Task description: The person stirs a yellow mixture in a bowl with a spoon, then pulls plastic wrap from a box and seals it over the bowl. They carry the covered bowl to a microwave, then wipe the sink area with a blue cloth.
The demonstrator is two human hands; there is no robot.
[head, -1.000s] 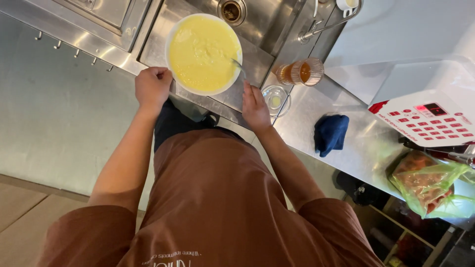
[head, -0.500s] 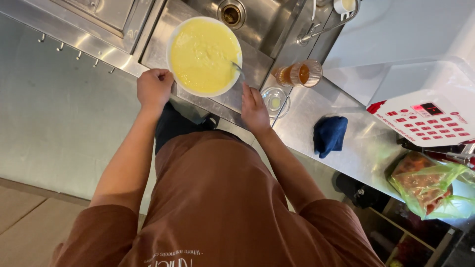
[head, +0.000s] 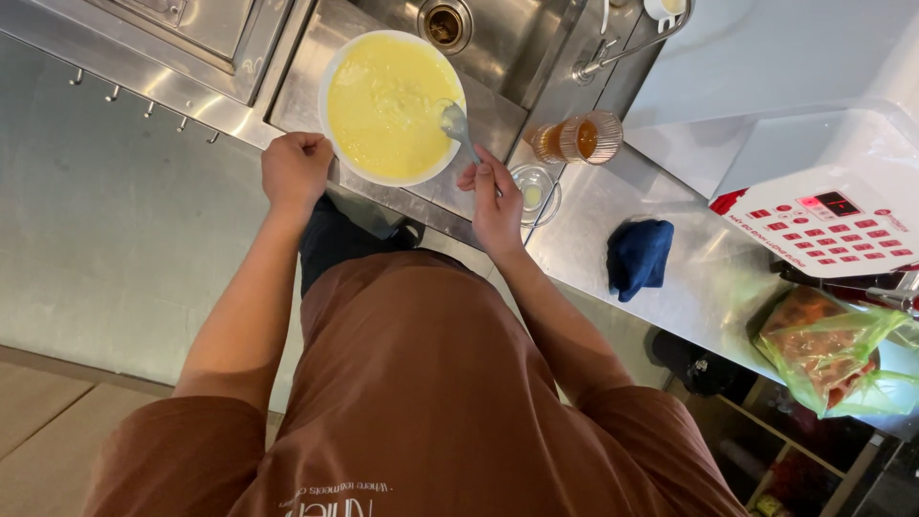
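Observation:
A wide white bowl [head: 337, 67] of yellow batter sits on the steel edge of a sink. My left hand [head: 295, 169] rests as a fist against the bowl's near rim on the left side. My right hand [head: 495, 199] grips the handle of a metal spoon [head: 456, 123], whose bowl dips into the batter at the right rim. Brown sleeves and a brown apron fill the lower part of the view.
The steel sink [head: 517, 48] with a drain lies beyond the bowl. A small glass dish [head: 534, 182], a glass of amber liquid [head: 574, 139], a dark blue cloth [head: 639, 257], a white machine with red buttons [head: 823, 225] and a green bag of food [head: 828, 349] sit on the counter to the right.
My right hand has lifted from the counter edge and taken hold of the spoon at the bowl's right rim. The left hand stays at the bowl.

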